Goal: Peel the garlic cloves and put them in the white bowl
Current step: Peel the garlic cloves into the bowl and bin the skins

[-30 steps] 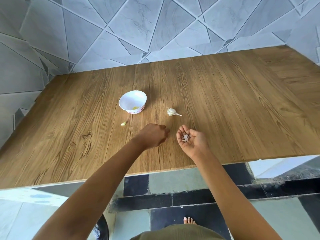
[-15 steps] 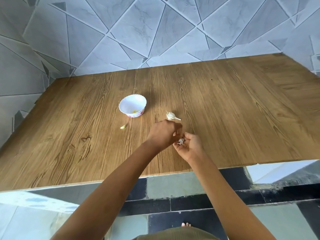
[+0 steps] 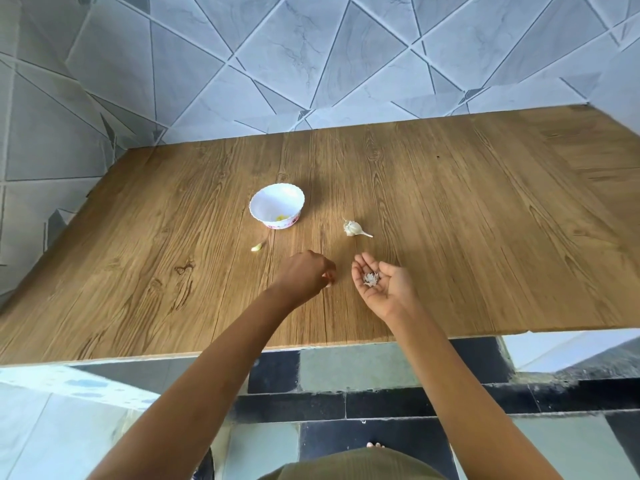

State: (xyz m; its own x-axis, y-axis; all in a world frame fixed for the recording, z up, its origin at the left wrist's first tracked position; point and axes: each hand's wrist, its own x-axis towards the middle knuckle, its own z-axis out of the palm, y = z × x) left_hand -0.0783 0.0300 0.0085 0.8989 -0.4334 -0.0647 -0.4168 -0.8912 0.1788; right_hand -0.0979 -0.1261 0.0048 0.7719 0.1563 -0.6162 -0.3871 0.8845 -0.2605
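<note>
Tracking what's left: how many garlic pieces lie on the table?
2: a pale clove near the white scalloped bowl, and a white stemmed garlic bulb to its right. The left hand may hide more.

1. Head view: no legible text, label, brand, number or sign.
2. White bowl [image 3: 277, 206]: pink printed band [image 3: 282, 223] round its base; too small and blurred to tell whether it carries lettering.

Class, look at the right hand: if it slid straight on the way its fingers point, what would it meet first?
Most likely the garlic bulb on the table, just beyond the fingertips of the right hand. Its height above the table is unclear, so it might pass over.
</note>
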